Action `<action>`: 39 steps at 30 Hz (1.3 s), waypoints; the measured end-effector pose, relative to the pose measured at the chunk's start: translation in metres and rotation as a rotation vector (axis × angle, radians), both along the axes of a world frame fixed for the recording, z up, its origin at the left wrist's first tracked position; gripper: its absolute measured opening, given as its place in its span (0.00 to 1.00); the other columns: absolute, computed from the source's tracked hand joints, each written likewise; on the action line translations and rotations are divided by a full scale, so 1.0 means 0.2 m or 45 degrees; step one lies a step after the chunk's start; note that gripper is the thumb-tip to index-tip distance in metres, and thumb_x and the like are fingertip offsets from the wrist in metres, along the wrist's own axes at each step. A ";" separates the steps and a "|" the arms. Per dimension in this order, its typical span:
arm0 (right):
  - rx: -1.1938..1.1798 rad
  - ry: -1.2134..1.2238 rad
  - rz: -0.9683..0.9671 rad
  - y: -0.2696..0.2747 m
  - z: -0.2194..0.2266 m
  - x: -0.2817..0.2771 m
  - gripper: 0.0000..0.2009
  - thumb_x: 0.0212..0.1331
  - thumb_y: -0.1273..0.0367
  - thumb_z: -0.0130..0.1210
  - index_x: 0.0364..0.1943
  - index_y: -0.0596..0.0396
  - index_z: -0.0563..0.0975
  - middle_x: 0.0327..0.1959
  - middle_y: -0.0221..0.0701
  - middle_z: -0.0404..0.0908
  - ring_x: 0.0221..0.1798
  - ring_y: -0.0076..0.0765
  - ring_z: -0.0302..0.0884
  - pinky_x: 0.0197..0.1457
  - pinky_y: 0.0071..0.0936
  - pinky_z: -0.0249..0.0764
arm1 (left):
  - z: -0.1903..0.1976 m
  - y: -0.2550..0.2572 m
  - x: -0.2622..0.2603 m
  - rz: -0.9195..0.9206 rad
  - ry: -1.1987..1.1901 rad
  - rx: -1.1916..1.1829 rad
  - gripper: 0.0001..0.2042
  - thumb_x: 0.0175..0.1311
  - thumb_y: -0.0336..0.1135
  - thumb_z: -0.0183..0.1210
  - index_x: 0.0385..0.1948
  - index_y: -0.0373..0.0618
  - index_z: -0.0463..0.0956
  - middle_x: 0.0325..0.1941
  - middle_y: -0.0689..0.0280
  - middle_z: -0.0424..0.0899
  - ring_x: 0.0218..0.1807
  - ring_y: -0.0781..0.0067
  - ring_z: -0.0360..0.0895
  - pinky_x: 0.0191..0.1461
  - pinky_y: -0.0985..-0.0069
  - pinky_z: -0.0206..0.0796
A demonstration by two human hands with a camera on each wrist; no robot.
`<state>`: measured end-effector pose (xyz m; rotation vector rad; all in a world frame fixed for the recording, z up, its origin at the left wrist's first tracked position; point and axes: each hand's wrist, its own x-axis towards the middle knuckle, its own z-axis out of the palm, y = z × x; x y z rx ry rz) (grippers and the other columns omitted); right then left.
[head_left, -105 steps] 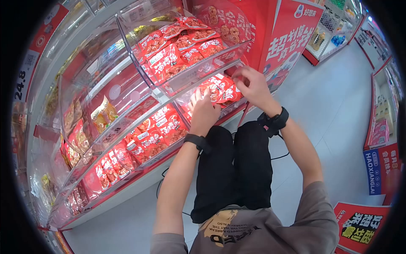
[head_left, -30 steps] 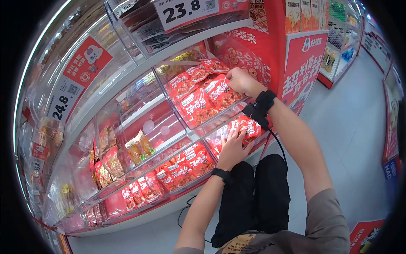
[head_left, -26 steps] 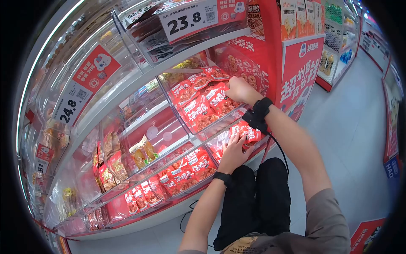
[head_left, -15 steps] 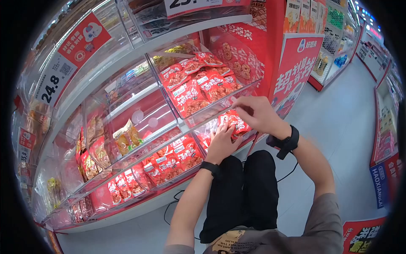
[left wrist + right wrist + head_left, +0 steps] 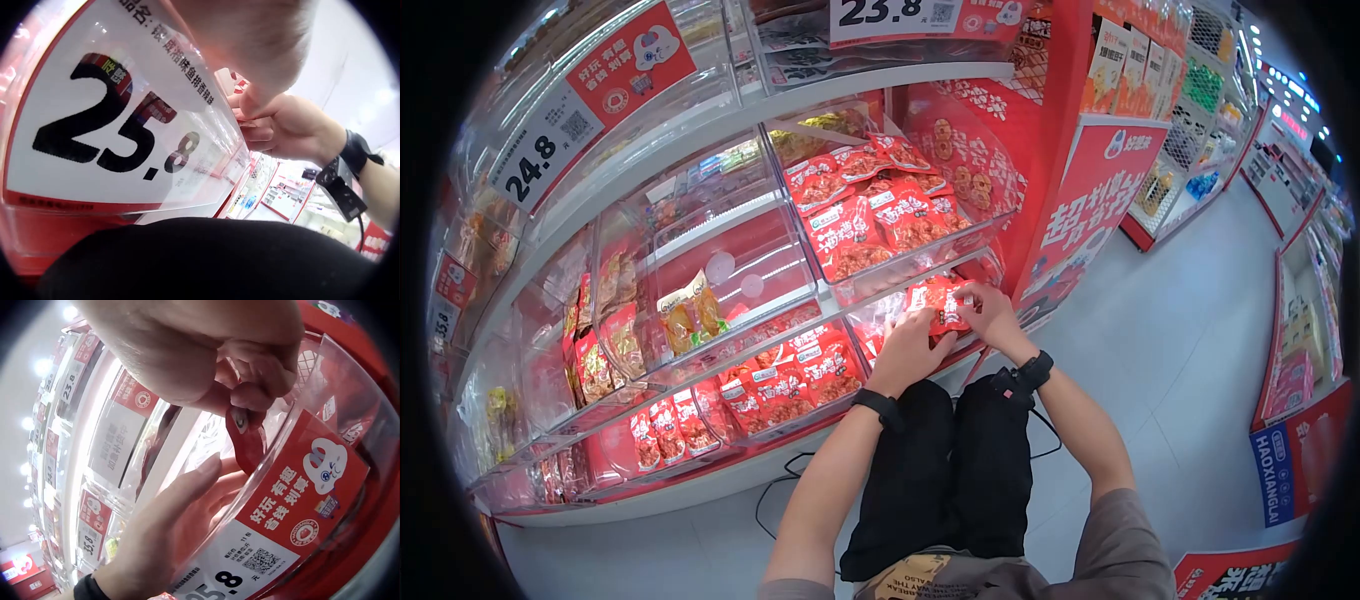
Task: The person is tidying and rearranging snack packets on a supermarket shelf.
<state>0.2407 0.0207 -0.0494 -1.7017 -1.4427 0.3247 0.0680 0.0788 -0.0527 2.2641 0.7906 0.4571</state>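
Observation:
In the head view both hands are at a clear plastic bin (image 5: 878,318) on a low shelf, with red snack packets inside. My right hand (image 5: 972,300) pinches the top edge of one red packet (image 5: 935,300); the right wrist view shows its fingers (image 5: 256,394) curled on that packet (image 5: 247,434) just over the bin's rim. My left hand (image 5: 922,328) reaches into the same bin with straight fingers (image 5: 187,487) beside the packet. The bin's front carries a 25.8 price label (image 5: 112,125). Above, another bin holds several red packets (image 5: 860,215).
More clear bins run left along the shelves, with red packets (image 5: 790,375) and yellow ones (image 5: 685,315). A red sign panel (image 5: 1090,215) stands right of the bins. Grey aisle floor (image 5: 1200,320) lies behind me. A cable (image 5: 785,470) trails on the floor by my legs.
My right hand came down from the upper bin of red packets to the lower bin and now pinches a packet there. The left hand stayed in the lower bin.

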 end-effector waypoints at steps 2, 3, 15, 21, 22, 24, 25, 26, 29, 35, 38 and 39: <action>-0.069 0.240 -0.055 -0.04 0.04 0.00 0.10 0.49 0.74 0.55 0.38 0.59 0.77 0.29 0.36 0.80 0.29 0.29 0.75 0.35 0.26 0.71 | -0.06 0.00 0.01 0.159 -0.190 0.216 0.33 0.53 0.48 0.60 0.57 0.38 0.62 0.59 0.50 0.67 0.62 0.53 0.63 0.62 0.53 0.49; -0.105 0.360 -0.082 -0.06 0.08 -0.01 0.09 0.50 0.75 0.54 0.37 0.60 0.78 0.28 0.35 0.79 0.28 0.25 0.73 0.34 0.24 0.70 | -0.08 0.00 0.01 0.241 -0.284 0.323 0.35 0.53 0.49 0.60 0.59 0.38 0.60 0.60 0.49 0.66 0.62 0.52 0.62 0.63 0.53 0.47; 0.284 0.036 0.064 -0.26 0.46 -0.14 0.23 0.53 0.76 0.57 0.56 0.54 0.70 0.26 0.34 0.79 0.27 0.27 0.78 0.30 0.24 0.72 | -0.06 0.00 -0.04 0.114 -0.565 0.201 0.11 0.58 0.33 0.59 0.32 0.33 0.71 0.28 0.50 0.74 0.31 0.49 0.73 0.36 0.64 0.62; 0.034 0.829 -0.105 -0.20 0.16 -0.07 0.16 0.53 0.73 0.61 0.44 0.68 0.74 0.33 0.32 0.81 0.33 0.22 0.77 0.31 0.21 0.70 | -0.09 0.02 -0.03 0.133 -0.484 0.201 0.13 0.58 0.34 0.60 0.28 0.33 0.68 0.29 0.49 0.74 0.31 0.51 0.72 0.36 0.65 0.62; -0.043 0.838 -0.064 -0.20 0.08 -0.05 0.15 0.53 0.73 0.60 0.43 0.68 0.75 0.33 0.32 0.81 0.33 0.22 0.77 0.32 0.21 0.70 | -0.09 0.01 -0.03 0.134 -0.469 0.188 0.13 0.58 0.35 0.59 0.28 0.33 0.68 0.28 0.49 0.74 0.31 0.52 0.72 0.36 0.65 0.62; -0.004 0.667 0.023 -0.20 0.03 -0.04 0.11 0.53 0.73 0.60 0.39 0.66 0.77 0.31 0.32 0.81 0.30 0.21 0.74 0.32 0.23 0.69 | -0.07 0.01 -0.04 0.132 -0.435 0.162 0.13 0.59 0.36 0.59 0.28 0.33 0.68 0.27 0.50 0.74 0.30 0.54 0.72 0.36 0.66 0.62; 0.039 0.547 0.037 -0.21 0.05 -0.04 0.10 0.53 0.73 0.60 0.38 0.65 0.77 0.31 0.32 0.81 0.29 0.21 0.74 0.32 0.23 0.69 | -0.05 0.01 -0.04 0.118 -0.450 0.140 0.13 0.59 0.36 0.59 0.29 0.33 0.69 0.27 0.51 0.75 0.30 0.55 0.72 0.36 0.67 0.63; 0.076 0.427 0.050 -0.23 0.07 -0.03 0.09 0.53 0.73 0.59 0.37 0.64 0.78 0.30 0.32 0.81 0.28 0.21 0.73 0.32 0.23 0.68 | -0.04 0.00 -0.04 0.105 -0.465 0.113 0.13 0.59 0.36 0.59 0.29 0.33 0.70 0.26 0.52 0.75 0.30 0.57 0.73 0.37 0.68 0.63; 0.319 -0.044 0.026 -0.29 0.34 -0.03 0.06 0.56 0.73 0.56 0.35 0.63 0.77 0.28 0.36 0.79 0.27 0.25 0.73 0.32 0.24 0.68 | -0.02 -0.02 -0.03 0.127 -0.530 0.013 0.15 0.59 0.41 0.59 0.30 0.35 0.72 0.24 0.54 0.77 0.29 0.58 0.76 0.35 0.66 0.66; 0.944 -0.047 -0.130 -0.14 0.78 -0.13 0.09 0.59 0.76 0.49 0.43 0.63 0.71 0.29 0.46 0.77 0.31 0.49 0.76 0.34 0.32 0.70 | -0.05 0.01 -0.01 0.155 -0.358 -0.039 0.14 0.60 0.39 0.56 0.31 0.34 0.75 0.24 0.57 0.80 0.28 0.67 0.78 0.36 0.72 0.67; 0.886 -0.339 -0.122 0.06 0.84 -0.10 0.09 0.58 0.76 0.49 0.42 0.63 0.71 0.32 0.49 0.77 0.35 0.58 0.74 0.37 0.39 0.70 | -0.06 0.01 -0.01 0.165 -0.324 -0.031 0.13 0.57 0.38 0.57 0.28 0.34 0.75 0.23 0.56 0.79 0.27 0.64 0.78 0.35 0.70 0.68; 0.914 -0.426 -0.100 0.14 0.84 -0.09 0.09 0.58 0.76 0.48 0.42 0.63 0.71 0.33 0.50 0.77 0.36 0.60 0.73 0.38 0.42 0.70 | -0.06 0.01 -0.01 0.168 -0.342 -0.050 0.12 0.56 0.37 0.57 0.27 0.34 0.75 0.23 0.55 0.78 0.27 0.61 0.77 0.34 0.68 0.67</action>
